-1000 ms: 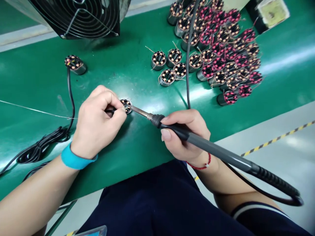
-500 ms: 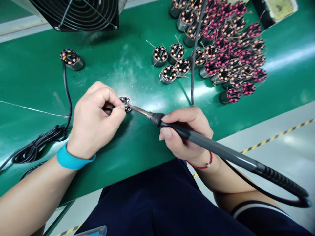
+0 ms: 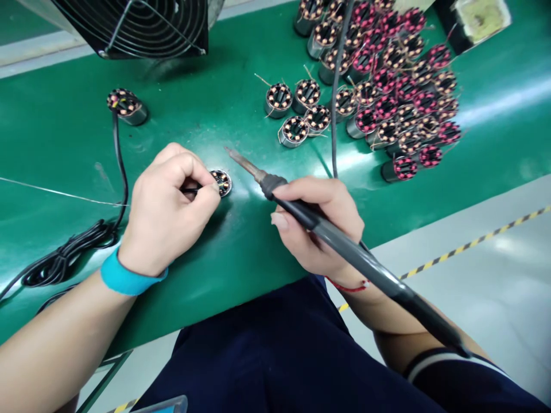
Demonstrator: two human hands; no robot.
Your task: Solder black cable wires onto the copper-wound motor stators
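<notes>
My left hand (image 3: 172, 209) is closed in a pinch at the near-left rim of a small motor stator (image 3: 223, 182). A black cable (image 3: 189, 189) runs under its fingers to the stator, its end partly hidden by the fingertips. My right hand (image 3: 321, 223) grips a soldering iron (image 3: 344, 244) like a pen. The iron's tip (image 3: 230, 152) hangs above and beyond the stator, apart from it. Thin solder wire (image 3: 64, 190) stretches from the left edge to behind my left hand.
Several wound stators (image 3: 387, 106) with copper and red coils crowd the back right. Another stator (image 3: 127, 106), cabled, stands at left, near a coiled cable (image 3: 64, 258). A fan (image 3: 142, 26) sits at the back; a black box with a sponge (image 3: 482, 20) is far right.
The soldering iron's tip has lifted off the stator and swung up and away from me, its handle tilting more steeply. My left hand stays pinched at the stator.
</notes>
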